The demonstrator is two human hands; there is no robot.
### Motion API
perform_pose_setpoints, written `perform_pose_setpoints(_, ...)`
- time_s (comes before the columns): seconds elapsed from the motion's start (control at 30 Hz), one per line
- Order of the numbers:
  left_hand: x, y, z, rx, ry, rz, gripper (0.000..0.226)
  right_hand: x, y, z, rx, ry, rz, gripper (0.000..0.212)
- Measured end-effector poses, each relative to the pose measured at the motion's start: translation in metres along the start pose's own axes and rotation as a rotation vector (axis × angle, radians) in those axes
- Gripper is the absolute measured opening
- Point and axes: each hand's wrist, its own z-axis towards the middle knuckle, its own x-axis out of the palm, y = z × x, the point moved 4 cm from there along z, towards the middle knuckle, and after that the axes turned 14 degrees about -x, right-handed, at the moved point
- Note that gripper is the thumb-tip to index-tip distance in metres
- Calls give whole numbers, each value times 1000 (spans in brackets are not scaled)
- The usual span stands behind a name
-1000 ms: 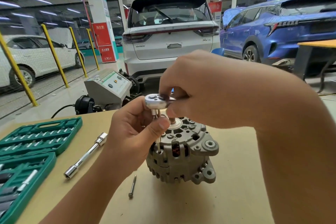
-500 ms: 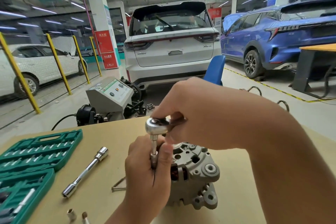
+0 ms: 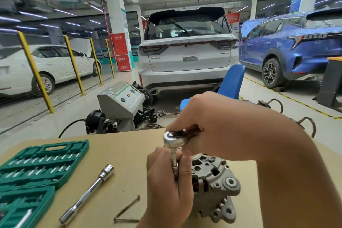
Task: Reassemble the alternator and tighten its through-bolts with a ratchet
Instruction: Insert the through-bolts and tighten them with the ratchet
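Note:
The grey alternator [image 3: 216, 187] stands on the tan table [image 3: 120, 163], partly hidden behind my hands. A chrome ratchet [image 3: 174, 139] sits above its left rim, its head up and a thin extension running down into the housing. My right hand [image 3: 212, 126] grips the ratchet's dark handle from the right. My left hand [image 3: 166, 187] is wrapped round the extension and socket just below the ratchet head, against the alternator's side. Two loose through-bolts [image 3: 127, 209] lie on the table left of my left wrist.
A green socket set case [image 3: 37, 168] lies open at the left. A chrome extension bar with a socket [image 3: 88, 192] lies between the case and the bolts. Beyond the table's far edge stand a grey test bench [image 3: 120, 103], a blue chair [image 3: 229, 83] and parked cars.
The view has tilted up and the hands sit lower in frame. My left hand slid from pinching near the ratchet head to wrapping round the extension. The ratchet handle stays in my right hand.

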Motion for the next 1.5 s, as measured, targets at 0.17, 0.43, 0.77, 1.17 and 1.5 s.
perform_pose_setpoints(0.17,5,5,15,-117,205,-72,34,3,-13,3,83,-21,40,25)
perform_pose_setpoints(0.43,-26,4,50,-299,625,-436,25,6,2,6,127,-24,-84,38)
perform_pose_setpoints(0.77,-24,4,49,-294,637,-495,14,-1,21,7,274,144,-277,11)
perform_pose_setpoints(1.17,-24,2,48,-400,602,-476,10,-1,21,1,229,-49,-247,22)
perform_pose_setpoints(1.5,-21,4,47,-408,658,-530,21,-1,11,-11,168,-92,-127,12)
